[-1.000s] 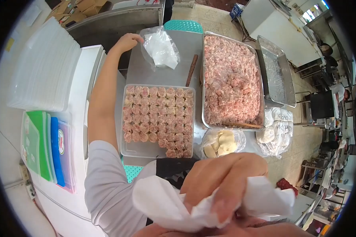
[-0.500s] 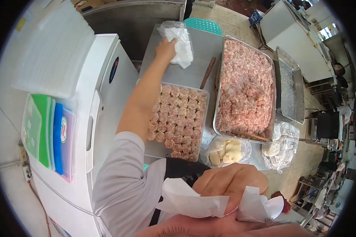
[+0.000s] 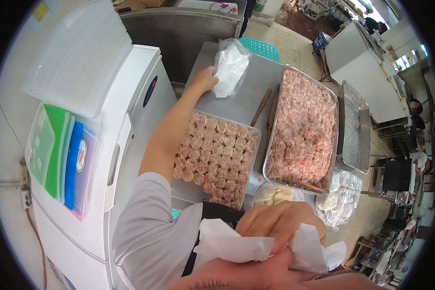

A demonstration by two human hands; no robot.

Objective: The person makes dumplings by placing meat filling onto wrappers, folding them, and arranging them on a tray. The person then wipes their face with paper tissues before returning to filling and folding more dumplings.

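My left hand (image 3: 205, 79) reaches out over the steel table, fingers closed on the edge of a clear plastic bag of white tissues (image 3: 232, 67). Close to the camera, my right hand (image 3: 280, 222) is shut on a white tissue (image 3: 232, 239), pressed against the face. Below my left forearm lies a tray of shumai (image 3: 215, 154), set in tight rows with a bare corner at the near left. Right of it, a large metal pan holds a heap of raw minced meat (image 3: 302, 130). A dark stick (image 3: 261, 107) rests between tray and pan.
A bag of round dough wrappers (image 3: 275, 194) is partly hidden behind my right hand. Further right are another plastic bag (image 3: 340, 198) and a metal pan (image 3: 355, 128). On the left, a white freezer (image 3: 142, 125) carries stacked clear trays (image 3: 82, 58) and coloured lids (image 3: 72, 164).
My left hand has shifted from on top of the tissue bag to its left edge, and the bag is turned and moved slightly right. My right hand stays at the face. The camera view has shifted.
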